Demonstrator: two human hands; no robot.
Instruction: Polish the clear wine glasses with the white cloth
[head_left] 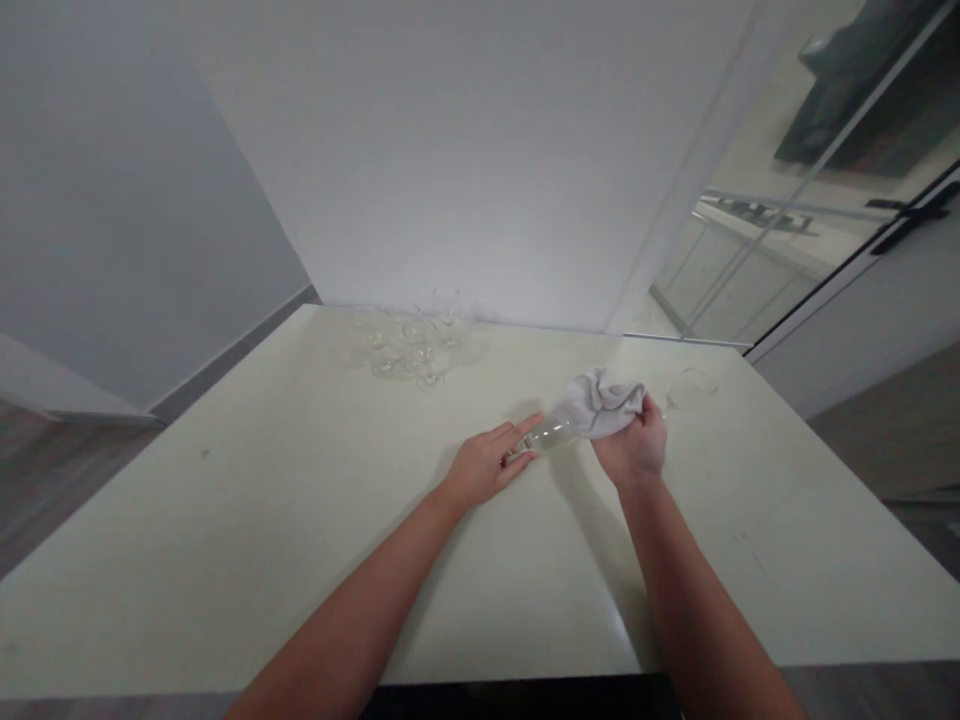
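Observation:
A clear stemmed glass (553, 432) is tilted on its side between my hands, above the table. My left hand (487, 462) is closed around its stem end, with the fingers pointing right. My right hand (634, 446) grips a crumpled white cloth (600, 402), which covers the bowl end of the glass. Whether part of the cloth is inside the bowl is hidden by its folds. Just right of my right hand is another clear glass (691, 382), faint against the pale tabletop.
Several clear stemmed glasses (417, 345) stand grouped at the back left of the pale table (300, 560). A white wall (465, 160) rises behind the table's far edge. Glass panels (750, 250) and a door with a black handle (911, 215) are at the right.

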